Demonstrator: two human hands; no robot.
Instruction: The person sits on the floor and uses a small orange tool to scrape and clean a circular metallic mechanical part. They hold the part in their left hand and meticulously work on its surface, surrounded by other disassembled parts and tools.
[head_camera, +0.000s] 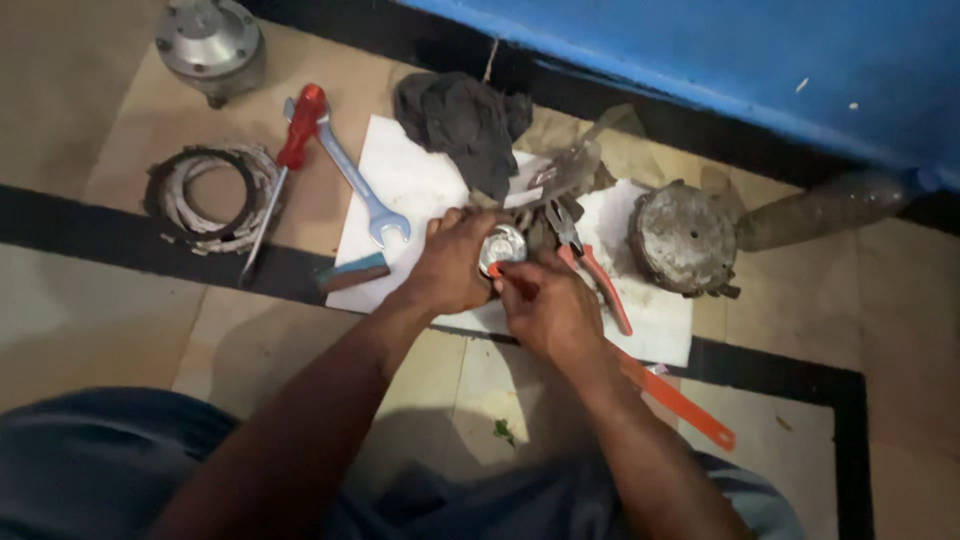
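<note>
Both hands (500, 285) clasp a round metal part (502, 247) between them.

dim warm indoor light, soft shadows near the body, slight blur, grainy detail throughout

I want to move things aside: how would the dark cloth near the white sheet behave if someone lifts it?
The dark cloth lies crumpled in soft folds, so it would probably hang limp and change shape. It looks light for its bulk. One end hangs over the white sheet near small parts, so lifting might drag them.
</note>
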